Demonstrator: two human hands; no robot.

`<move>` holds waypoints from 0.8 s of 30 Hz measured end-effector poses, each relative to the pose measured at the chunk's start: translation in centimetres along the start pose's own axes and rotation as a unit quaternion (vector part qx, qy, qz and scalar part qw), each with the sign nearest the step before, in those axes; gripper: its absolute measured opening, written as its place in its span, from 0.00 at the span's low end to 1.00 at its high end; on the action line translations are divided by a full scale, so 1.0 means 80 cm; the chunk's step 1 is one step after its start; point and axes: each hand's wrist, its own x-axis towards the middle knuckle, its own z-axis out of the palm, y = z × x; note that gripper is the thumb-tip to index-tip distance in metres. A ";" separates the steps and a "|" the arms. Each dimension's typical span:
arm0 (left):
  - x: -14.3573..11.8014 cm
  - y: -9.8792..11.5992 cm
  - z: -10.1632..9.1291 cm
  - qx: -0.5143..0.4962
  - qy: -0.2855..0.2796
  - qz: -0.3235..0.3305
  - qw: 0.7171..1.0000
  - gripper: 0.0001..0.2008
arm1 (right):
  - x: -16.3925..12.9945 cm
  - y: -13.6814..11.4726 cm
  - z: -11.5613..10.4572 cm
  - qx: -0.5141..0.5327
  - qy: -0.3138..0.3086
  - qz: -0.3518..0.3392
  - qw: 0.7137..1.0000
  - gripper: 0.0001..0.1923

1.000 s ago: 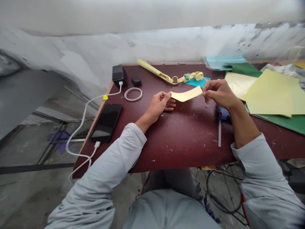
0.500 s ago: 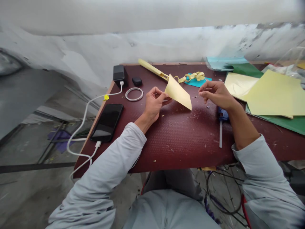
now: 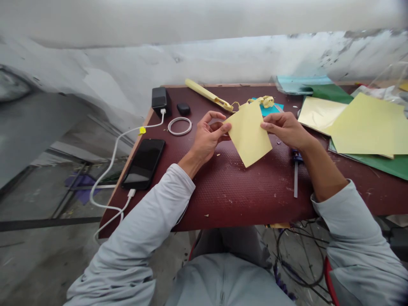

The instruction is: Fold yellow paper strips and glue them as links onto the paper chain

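A small sheet of yellow paper (image 3: 249,135) is held up above the table, tilted with one corner pointing down toward me. My left hand (image 3: 208,135) pinches its left edge between thumb and fingers. At the right edge, my right hand (image 3: 286,128) grips the same sheet with thumb and fingertips. Behind the paper lie a rolled yellow paper tube (image 3: 207,94), a curled yellow paper strip (image 3: 267,101) and a blue piece of paper (image 3: 270,110). A blue glue gun (image 3: 296,156) with a clear glue stick lies partly hidden under my right forearm.
On the left are a phone (image 3: 144,163), a black charger block (image 3: 160,100) with a white cable (image 3: 112,163), a small black case (image 3: 183,109) and a ring-shaped roll (image 3: 179,126). Yellow sheets (image 3: 369,127) and green sheets (image 3: 390,165) overlap on the right of the dark red table (image 3: 219,199).
My right hand has moved in and taken hold of the paper's right edge. The sheet has turned to show its broad face, with its lower corner nearer me.
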 end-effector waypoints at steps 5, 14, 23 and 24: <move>0.002 -0.006 -0.001 -0.031 -0.004 0.008 0.999 0.29 | 0.000 0.002 -0.002 0.019 0.028 -0.003 0.999 0.14; 0.000 -0.001 0.002 -0.015 0.013 0.002 1.000 0.24 | 0.000 -0.002 0.001 0.027 0.067 0.014 0.997 0.21; -0.006 0.011 0.008 0.033 0.021 -0.100 0.994 0.31 | -0.006 -0.015 0.003 0.031 0.091 0.033 0.995 0.23; -0.007 0.012 0.008 0.033 0.017 -0.115 0.993 0.30 | -0.006 -0.017 0.004 0.033 0.086 0.037 0.995 0.23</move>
